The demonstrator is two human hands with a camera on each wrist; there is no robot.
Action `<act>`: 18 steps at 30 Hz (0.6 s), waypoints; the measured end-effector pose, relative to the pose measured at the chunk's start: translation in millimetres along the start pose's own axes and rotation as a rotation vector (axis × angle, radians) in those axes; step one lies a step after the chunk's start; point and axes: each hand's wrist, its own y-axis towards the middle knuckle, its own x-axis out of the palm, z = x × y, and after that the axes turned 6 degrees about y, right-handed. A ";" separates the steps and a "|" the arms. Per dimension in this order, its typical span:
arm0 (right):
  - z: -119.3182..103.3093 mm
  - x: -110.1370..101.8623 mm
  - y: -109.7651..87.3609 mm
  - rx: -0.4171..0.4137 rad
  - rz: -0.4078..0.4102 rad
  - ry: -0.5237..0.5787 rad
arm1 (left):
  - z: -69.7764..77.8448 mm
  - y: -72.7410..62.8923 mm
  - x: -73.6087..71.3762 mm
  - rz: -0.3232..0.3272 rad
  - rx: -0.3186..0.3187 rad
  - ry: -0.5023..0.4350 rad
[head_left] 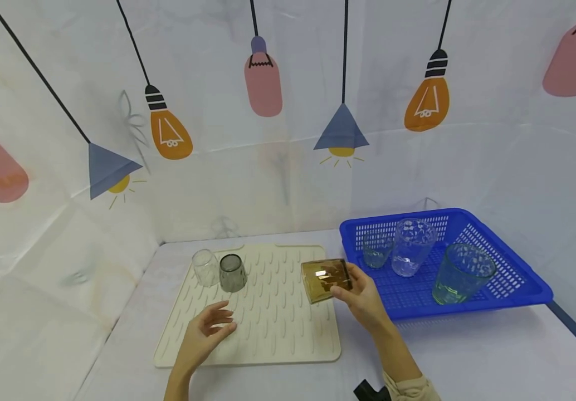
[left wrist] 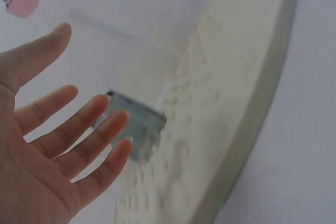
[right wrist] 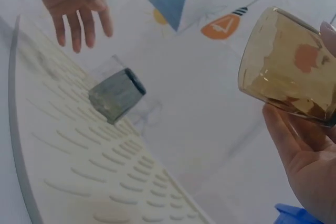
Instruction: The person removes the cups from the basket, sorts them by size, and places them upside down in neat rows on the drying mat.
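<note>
My right hand [head_left: 365,298] grips an amber glass [head_left: 325,278] near its base, tipped on its side above the right part of a cream drying mat [head_left: 283,328]. In the right wrist view the amber glass [right wrist: 286,69] has its rim toward the left. My left hand [head_left: 205,334] hovers over the mat's left front, holding nothing, fingers loosely spread in its wrist view. Beyond it, a grey glass [head_left: 232,273] and a clear glass [head_left: 205,268] stand side by side, upside down, at the mat's back left.
A blue plastic basket [head_left: 468,311] stands on the right of the white-covered table [head_left: 458,362]. Inside are a small greenish glass [head_left: 376,250], a tall clear glass [head_left: 412,248] and a large green-tinted glass [head_left: 463,275]. A printed curtain [head_left: 288,184] hangs behind.
</note>
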 end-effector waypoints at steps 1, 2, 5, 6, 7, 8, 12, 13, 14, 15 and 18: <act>0.5 -0.2 -0.1 0.003 0.002 -0.003 | -3.0 -1.7 -4.0 0.033 -0.013 0.046; 0.8 -0.3 0.0 0.008 0.006 -0.012 | -5.9 -3.1 -8.2 0.065 -0.023 0.094; 1.5 0.2 0.8 0.030 0.025 -0.046 | -15.4 -5.9 -21.8 0.146 -0.032 0.240; 1.8 0.5 1.4 0.038 0.033 -0.064 | -18.5 -6.5 -26.7 0.164 -0.032 0.286; 2.3 0.6 2.1 0.048 0.043 -0.079 | -21.5 -6.8 -31.6 0.180 -0.032 0.326; 2.7 0.9 2.9 0.059 0.054 -0.096 | -24.3 -7.3 -36.6 0.192 -0.033 0.362; 5.0 1.3 7.1 0.091 0.089 -0.174 | -34.9 -8.9 -54.0 0.215 -0.038 0.470; 5.5 1.4 8.4 0.098 0.094 -0.197 | -37.8 -9.4 -57.5 0.222 -0.039 0.491; 5.8 1.8 9.6 0.104 0.097 -0.218 | -40.7 -9.7 -60.8 0.225 -0.044 0.510; 6.3 2.2 11.3 0.104 0.092 -0.240 | -43.6 -10.0 -64.0 0.223 -0.051 0.528; 7.0 3.7 16.9 0.102 0.069 -0.284 | -51.4 -10.6 -72.1 0.215 -0.079 0.571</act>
